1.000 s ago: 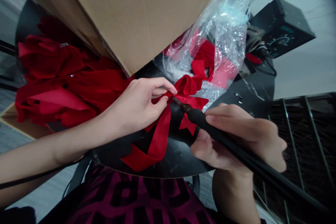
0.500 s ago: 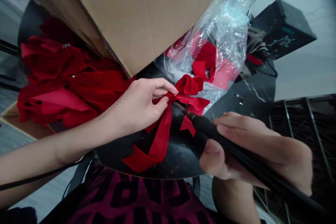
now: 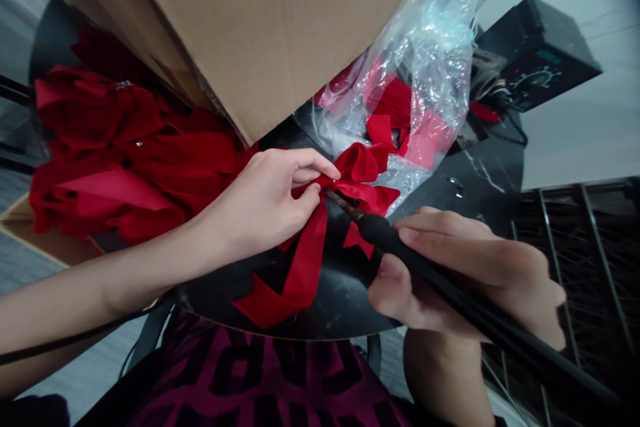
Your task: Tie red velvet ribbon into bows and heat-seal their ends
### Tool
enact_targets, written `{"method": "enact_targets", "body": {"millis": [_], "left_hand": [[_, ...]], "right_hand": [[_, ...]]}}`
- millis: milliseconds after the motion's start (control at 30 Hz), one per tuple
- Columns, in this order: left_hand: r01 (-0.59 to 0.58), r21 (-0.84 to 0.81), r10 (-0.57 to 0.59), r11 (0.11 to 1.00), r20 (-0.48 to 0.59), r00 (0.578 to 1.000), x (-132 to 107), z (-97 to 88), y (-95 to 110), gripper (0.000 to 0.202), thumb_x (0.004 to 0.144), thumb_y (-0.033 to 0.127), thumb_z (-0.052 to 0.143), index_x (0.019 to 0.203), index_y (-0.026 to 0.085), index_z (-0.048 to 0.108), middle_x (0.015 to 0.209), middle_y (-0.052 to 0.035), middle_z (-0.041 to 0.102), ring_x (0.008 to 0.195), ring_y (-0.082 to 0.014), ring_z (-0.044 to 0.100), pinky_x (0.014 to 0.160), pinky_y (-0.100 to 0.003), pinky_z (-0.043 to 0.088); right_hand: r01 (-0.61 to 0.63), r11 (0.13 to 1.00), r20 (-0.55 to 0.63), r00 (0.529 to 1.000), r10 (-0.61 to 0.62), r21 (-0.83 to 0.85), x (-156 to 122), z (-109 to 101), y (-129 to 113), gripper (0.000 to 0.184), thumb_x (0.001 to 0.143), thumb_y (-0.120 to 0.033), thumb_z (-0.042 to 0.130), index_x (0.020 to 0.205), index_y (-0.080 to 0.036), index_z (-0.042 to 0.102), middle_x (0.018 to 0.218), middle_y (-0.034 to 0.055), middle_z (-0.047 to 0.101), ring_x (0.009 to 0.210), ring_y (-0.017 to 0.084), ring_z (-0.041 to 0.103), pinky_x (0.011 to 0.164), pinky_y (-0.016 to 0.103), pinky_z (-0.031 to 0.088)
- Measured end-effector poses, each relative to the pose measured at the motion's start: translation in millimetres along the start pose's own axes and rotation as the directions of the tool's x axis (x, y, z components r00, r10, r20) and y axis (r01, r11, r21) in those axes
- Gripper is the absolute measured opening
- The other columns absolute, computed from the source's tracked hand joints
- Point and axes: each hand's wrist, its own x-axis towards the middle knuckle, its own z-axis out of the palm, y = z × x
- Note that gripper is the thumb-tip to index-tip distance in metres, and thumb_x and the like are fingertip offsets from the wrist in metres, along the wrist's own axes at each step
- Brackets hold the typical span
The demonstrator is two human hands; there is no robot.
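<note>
My left hand [image 3: 285,197] pinches a red ribbon bow [image 3: 367,173] near its knot, thumb and index finger on either side of the centre. One long tail of the bow hangs toward the table's front edge. In my right hand [image 3: 465,267] is a black soldering iron [image 3: 415,257], held like a pen. Its metal tip reaches the underside of the knot, close to my left thumb; whether it touches the ribbon I cannot tell. A tiny shiny bead shows beside my index fingertip.
Red bows [image 3: 125,160] are heaped at the left by a large cardboard box [image 3: 285,27]. Behind the bow, a clear plastic bag [image 3: 435,47] holds more red ribbon. A black soldering station [image 3: 540,57] with a dial stands at the right of the round black table [image 3: 350,307].
My right hand has shifted left with the soldering iron, bringing its tip slightly nearer the knot. My left hand and the bow have hardly moved.
</note>
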Motion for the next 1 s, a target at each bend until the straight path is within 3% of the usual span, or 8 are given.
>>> {"method": "enact_targets", "body": {"millis": [67, 233, 367, 567, 700, 900, 1000], "left_hand": [[-0.008, 0.010, 0.008, 1.000, -0.001, 1.000, 0.4, 0.7, -0.7, 0.025, 0.092, 0.009, 0.060, 0.110, 0.018, 0.075, 0.100, -0.0001, 0.085, 0.096, -0.0189, 0.080, 0.086, -0.027, 0.060], [-0.017, 0.039, 0.017, 0.999, -0.008, 1.000, -0.7, 1.4, -2.4, 0.024, 0.093, 0.011, 0.061, 0.111, 0.018, 0.075, 0.100, -0.0008, 0.085, 0.094, -0.0205, 0.080, 0.086, -0.030, 0.061], [-0.021, 0.044, 0.022, 0.999, -0.012, 1.000, -1.1, 1.2, -2.7, 0.024, 0.093, 0.012, 0.061, 0.111, 0.018, 0.075, 0.100, -0.0008, 0.085, 0.095, -0.0206, 0.080, 0.086, -0.031, 0.061], [-0.028, 0.039, 0.028, 0.999, -0.013, 1.000, -0.4, 1.3, -2.5, 0.025, 0.093, 0.010, 0.061, 0.112, 0.017, 0.076, 0.104, -0.0014, 0.085, 0.098, -0.0201, 0.080, 0.090, -0.030, 0.062], [-0.013, 0.022, 0.013, 1.000, -0.009, 1.000, -1.1, 1.3, -2.0, 0.025, 0.094, 0.012, 0.061, 0.113, 0.018, 0.075, 0.107, -0.0025, 0.084, 0.102, -0.0216, 0.080, 0.094, -0.032, 0.062], [0.008, -0.003, -0.008, 1.000, 0.002, 1.000, -2.1, 0.7, -0.3, 0.024, 0.095, 0.015, 0.060, 0.113, 0.019, 0.076, 0.110, -0.0043, 0.084, 0.105, -0.0242, 0.079, 0.097, -0.035, 0.062], [0.008, -0.003, -0.008, 1.000, 0.003, 1.000, -2.1, 0.8, 0.5, 0.024, 0.095, 0.014, 0.060, 0.112, 0.019, 0.076, 0.110, -0.0044, 0.084, 0.106, -0.0240, 0.079, 0.098, -0.035, 0.061]], "right_hand": [[0.049, 0.999, -0.086, 0.995, -0.048, 0.019, -1.9, 3.6, -1.3, 0.014, 0.079, -0.015, 0.073, 0.088, -0.023, 0.064, 0.071, -0.0042, 0.067, 0.061, 0.012, 0.067, 0.064, 0.028, 0.061], [0.046, 0.998, -0.070, 0.997, -0.042, 0.045, -4.9, 8.9, -0.9, 0.019, 0.077, -0.010, 0.077, 0.088, -0.020, 0.066, 0.075, -0.0042, 0.069, 0.067, 0.011, 0.068, 0.070, 0.026, 0.060], [0.042, 0.999, -0.117, 0.992, -0.040, 0.019, -4.6, 8.6, 0.0, 0.022, 0.077, -0.006, 0.075, 0.089, -0.022, 0.064, 0.071, -0.0064, 0.063, 0.061, 0.010, 0.063, 0.067, 0.026, 0.059], [0.006, 0.988, 0.038, 0.999, -0.012, 0.156, -2.7, 5.5, 4.8, 0.019, 0.076, -0.009, 0.077, 0.089, -0.019, 0.067, 0.075, -0.0027, 0.063, 0.058, 0.011, 0.062, 0.054, 0.026, 0.053], [0.002, 0.968, 0.007, 1.000, -0.004, 0.252, -4.8, 5.6, 6.3, 0.025, 0.073, -0.006, 0.078, 0.090, -0.019, 0.067, 0.076, -0.0021, 0.064, 0.061, 0.013, 0.064, 0.054, 0.028, 0.052], [-0.037, 0.991, -0.012, 0.999, 0.039, 0.126, -6.1, 8.3, 2.6, 0.026, 0.074, -0.009, 0.083, 0.091, -0.021, 0.068, 0.076, -0.0034, 0.068, 0.064, 0.013, 0.069, 0.063, 0.026, 0.059], [-0.040, 0.995, -0.017, 0.999, 0.041, 0.093, -7.8, 6.6, -0.9, 0.022, 0.077, -0.010, 0.078, 0.091, -0.022, 0.066, 0.074, -0.0033, 0.068, 0.061, 0.014, 0.068, 0.062, 0.028, 0.060]]}}
